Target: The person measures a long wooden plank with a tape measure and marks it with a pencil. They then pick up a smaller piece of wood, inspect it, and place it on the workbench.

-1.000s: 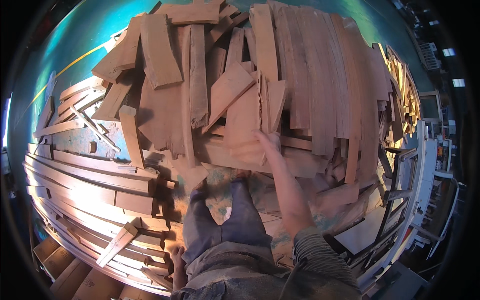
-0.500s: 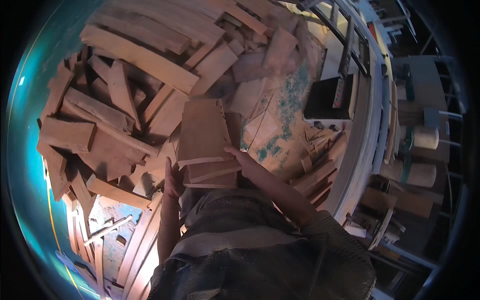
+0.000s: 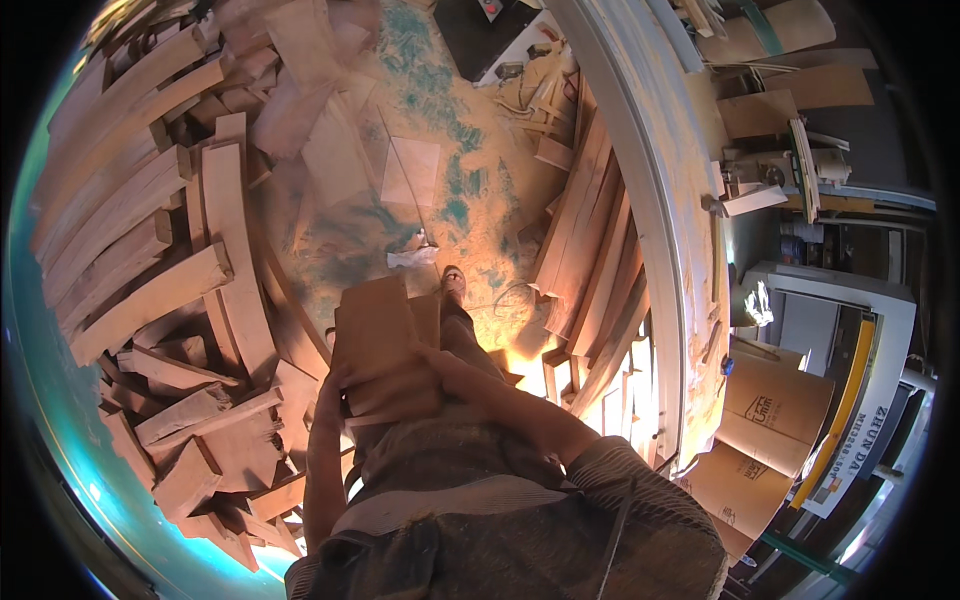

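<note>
In front of my body I carry a short stack of wooden boards [image 3: 372,325], flat and brown, with one board lying askew under the upper one. My left hand [image 3: 334,384] grips the stack along its left edge; its fingers are partly hidden beneath the wood. On the other side my right hand [image 3: 430,360] is closed on the right edge near my body. Beyond the boards, one of my feet [image 3: 454,282] shows on the dusty floor.
A large heap of rough planks [image 3: 150,300] lies on the left. To the right, long timber pieces [image 3: 590,240] lean beside a long metal-edged bench [image 3: 640,180]. Sawdust and a pale square sheet [image 3: 410,170] cover parts of the green floor. Brown rolls [image 3: 775,415] stand past the bench.
My view has turned rightward, so the plank heap has shifted left and the leaning timber shows more. The boards stay in both hands. My foot has come into sight.
</note>
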### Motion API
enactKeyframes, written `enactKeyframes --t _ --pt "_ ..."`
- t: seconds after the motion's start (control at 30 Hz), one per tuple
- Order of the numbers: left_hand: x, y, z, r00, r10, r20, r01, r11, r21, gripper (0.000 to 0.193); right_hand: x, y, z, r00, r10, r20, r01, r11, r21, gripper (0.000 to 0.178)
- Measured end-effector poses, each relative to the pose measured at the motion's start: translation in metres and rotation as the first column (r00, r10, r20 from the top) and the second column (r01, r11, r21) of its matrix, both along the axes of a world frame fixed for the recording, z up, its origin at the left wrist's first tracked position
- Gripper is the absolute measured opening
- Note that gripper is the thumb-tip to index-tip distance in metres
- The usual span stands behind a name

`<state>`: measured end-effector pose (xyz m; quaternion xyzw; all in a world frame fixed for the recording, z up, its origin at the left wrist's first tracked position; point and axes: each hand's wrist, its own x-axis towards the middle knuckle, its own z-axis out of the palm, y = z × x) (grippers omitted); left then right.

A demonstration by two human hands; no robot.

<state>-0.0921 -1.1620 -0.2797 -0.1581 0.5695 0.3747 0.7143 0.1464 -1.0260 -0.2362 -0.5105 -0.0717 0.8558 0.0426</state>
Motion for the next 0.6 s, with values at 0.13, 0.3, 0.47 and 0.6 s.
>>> enactKeyframes --t 0.13,0.3,0.47,0.6 --pt "0.022 0.036 -0.01 0.993 -0.098 -0.065 0.096 0.995 -0.043 0.067 0.038 0.002 -0.043 0.997 -0.071 -0.01 0.071 0.997 -0.013 0.052" --pt "0.066 0.097 -0.04 0.959 -0.233 -0.162 0.231 0.972 -0.03 0.059 0.099 0.04 -0.106 0.967 -0.255 -0.007 0.254 0.965 -0.064 0.052" --pt "0.107 0.172 -0.05 0.91 -0.245 -0.336 0.267 0.963 0.021 0.032 0.161 0.152 -0.016 0.951 -0.297 0.084 0.301 0.953 -0.03 0.055" --pt "0.135 0.19 -0.028 0.833 -0.268 -0.483 0.36 0.927 0.107 0.02 0.285 0.206 -0.148 0.845 -0.48 0.234 0.451 0.876 0.168 0.056"
